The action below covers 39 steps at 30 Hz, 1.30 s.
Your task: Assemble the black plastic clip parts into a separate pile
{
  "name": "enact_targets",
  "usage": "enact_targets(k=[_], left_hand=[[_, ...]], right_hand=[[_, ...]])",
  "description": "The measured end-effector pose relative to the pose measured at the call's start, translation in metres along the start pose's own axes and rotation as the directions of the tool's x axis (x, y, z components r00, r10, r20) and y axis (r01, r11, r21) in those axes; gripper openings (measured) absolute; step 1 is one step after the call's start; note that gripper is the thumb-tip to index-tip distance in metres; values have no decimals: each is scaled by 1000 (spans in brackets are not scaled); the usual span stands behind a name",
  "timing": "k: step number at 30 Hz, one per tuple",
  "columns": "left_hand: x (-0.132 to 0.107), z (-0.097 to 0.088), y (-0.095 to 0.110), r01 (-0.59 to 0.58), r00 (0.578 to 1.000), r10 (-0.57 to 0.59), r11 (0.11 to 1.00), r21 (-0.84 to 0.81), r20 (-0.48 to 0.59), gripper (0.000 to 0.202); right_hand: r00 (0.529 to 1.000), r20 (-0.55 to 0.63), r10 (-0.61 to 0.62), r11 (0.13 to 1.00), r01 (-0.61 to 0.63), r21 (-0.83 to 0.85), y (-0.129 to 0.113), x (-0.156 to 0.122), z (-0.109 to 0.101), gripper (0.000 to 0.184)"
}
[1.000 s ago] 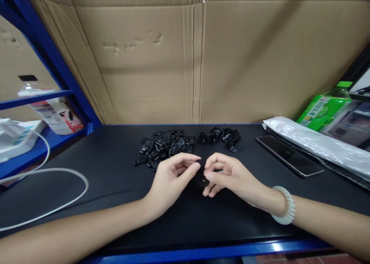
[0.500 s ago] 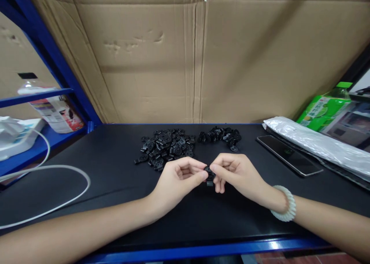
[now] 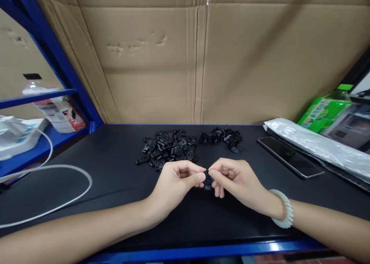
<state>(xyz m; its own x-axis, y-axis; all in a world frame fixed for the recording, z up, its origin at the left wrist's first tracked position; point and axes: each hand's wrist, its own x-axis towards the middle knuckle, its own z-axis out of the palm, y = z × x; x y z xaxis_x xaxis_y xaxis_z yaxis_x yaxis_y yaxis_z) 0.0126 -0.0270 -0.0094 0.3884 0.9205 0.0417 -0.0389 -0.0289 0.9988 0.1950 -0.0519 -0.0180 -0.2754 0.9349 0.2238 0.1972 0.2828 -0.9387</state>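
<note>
Between my two hands is a small round black plastic part (image 3: 207, 181) with a short tab pointing down. My left hand (image 3: 180, 185) pinches its left edge between thumb and forefinger. My right hand (image 3: 234, 179), with a pale coiled band on the wrist, pinches the right edge the same way; fingertips cover part of the piece. Beyond my left hand lies a heap of similar black plastic parts (image 3: 169, 146). A smaller group of black parts (image 3: 221, 137) sits behind my right hand, bunched in a curved row.
A phone (image 3: 289, 156) lies on the black tabletop (image 3: 121, 187) at the right, beside a silvery plastic package (image 3: 312, 140). Green-wrapped bottles (image 3: 325, 111) stand behind it. On the left, a white cable (image 3: 86, 179) loops over the table near a blue shelf (image 3: 62, 138). Cardboard (image 3: 144, 63) closes off the back.
Both hands stay pinched on the black part and sit slightly lower in view. The whole scene has shifted a little as the camera moved. The heap and the row look the same.
</note>
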Motion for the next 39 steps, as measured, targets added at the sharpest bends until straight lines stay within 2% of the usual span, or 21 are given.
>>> enact_targets(k=[5,9,11,12,13,15,17,20,22,25,28,30,32,33,35,37,39], left_hand=[[0,0,0,-47,999,47,998,41,12,8],[10,-14,19,-189,981,194,950,251,3,10],[19,-32,36,-264,948,315,868,421,-55,11],[25,-43,45,-275,917,381,818,506,-116,13],[30,-56,54,-264,885,435,761,593,-163,14],[42,-83,66,-189,862,477,615,765,-170,13],[53,-106,70,-113,869,476,457,882,-135,10],[66,-129,64,-72,882,453,406,911,-132,9],[70,-132,58,-74,891,437,405,911,-122,10],[68,-118,53,-127,883,463,400,908,-80,13],[53,-84,44,-271,857,514,411,870,24,21],[39,-58,33,-379,856,498,421,824,139,19],[25,-35,18,-523,835,451,470,711,316,18],[18,-26,11,-573,816,426,503,647,391,19],[7,-15,0,-618,785,398,556,556,476,20],[2,-10,-7,-636,764,384,585,503,518,22],[0,-9,-9,-643,754,380,598,479,536,23]], right_hand=[[1000,28,-9,999,7,45,0,2,-1,27],[996,91,-1,998,-5,65,3,6,-8,27],[996,85,-2,1000,0,31,4,7,-12,28],[997,78,-4,1000,3,12,4,8,-13,28],[997,71,-8,1000,8,-1,4,8,-15,28],[998,56,-17,1000,18,-20,4,9,-17,29],[999,48,-22,999,23,-38,4,10,-19,30],[999,48,-16,997,20,-71,5,11,-21,31],[999,50,-14,995,19,-101,6,11,-22,31],[999,28,-35,989,39,-145,5,12,-28,30],[991,-87,-101,975,81,-208,1,18,-43,29],[969,-196,-152,954,92,-284,-2,25,-60,30],[952,-253,-174,915,61,-400,-2,31,-82,31],[952,-252,-174,880,36,-473,0,34,-93,29],[964,-204,-172,775,5,-632,5,39,-112,23],[978,-120,-168,652,20,-758,11,42,-125,17],[986,-47,-163,575,56,-816,17,44,-132,15]])
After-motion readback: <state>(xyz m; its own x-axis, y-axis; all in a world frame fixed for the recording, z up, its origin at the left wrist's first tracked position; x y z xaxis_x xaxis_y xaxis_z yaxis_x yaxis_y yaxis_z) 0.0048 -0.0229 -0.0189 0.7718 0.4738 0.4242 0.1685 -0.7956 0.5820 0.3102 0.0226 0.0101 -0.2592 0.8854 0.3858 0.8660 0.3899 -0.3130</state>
